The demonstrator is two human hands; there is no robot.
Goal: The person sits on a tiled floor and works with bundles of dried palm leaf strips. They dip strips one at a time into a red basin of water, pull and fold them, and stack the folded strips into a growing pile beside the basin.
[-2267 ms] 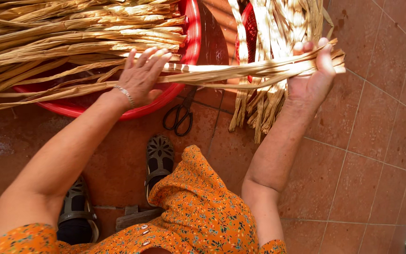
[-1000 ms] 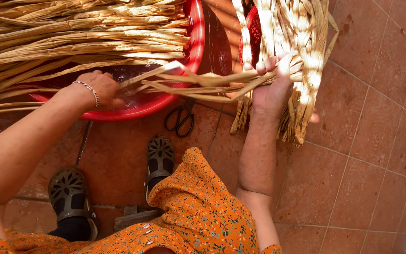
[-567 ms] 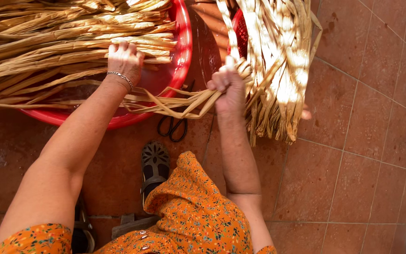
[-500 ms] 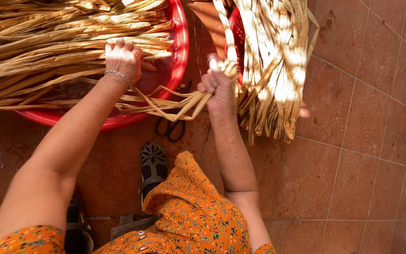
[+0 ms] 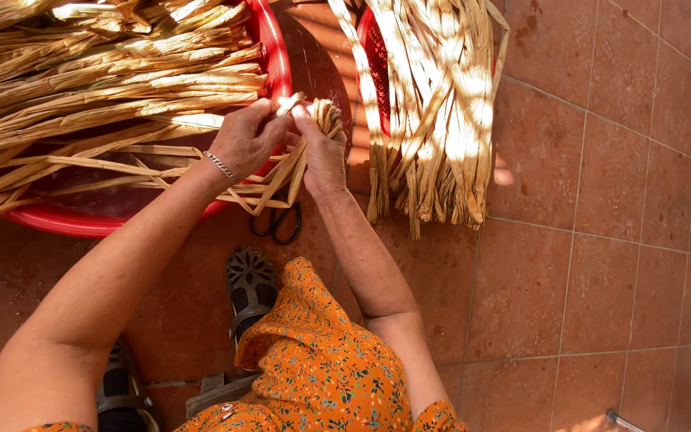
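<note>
My left hand (image 5: 245, 140) and my right hand (image 5: 320, 152) meet above the rim of a red plastic basin (image 5: 275, 56). Together they pinch a small bunch of pale dried straw strips (image 5: 301, 140), folded over at the top by my fingertips. The loose ends of the bunch trail left and down across the basin's edge. A big pile of dried straw (image 5: 97, 80) fills the basin, just left of my left hand. A silver bracelet (image 5: 221, 166) circles my left wrist.
A second sheaf of dried strips (image 5: 433, 112) hangs out of a red basket (image 5: 376, 64) to the right. Black-handled scissors (image 5: 280, 224) lie on the terracotta floor tiles (image 5: 585, 240) under my hands. My sandalled feet (image 5: 251, 288) and orange flowered dress (image 5: 321, 368) are below.
My right hand has carried the strips leftward from the hanging sheaf. Both hands have come together at the basin's rim, and the bunch is now bent over between them.
</note>
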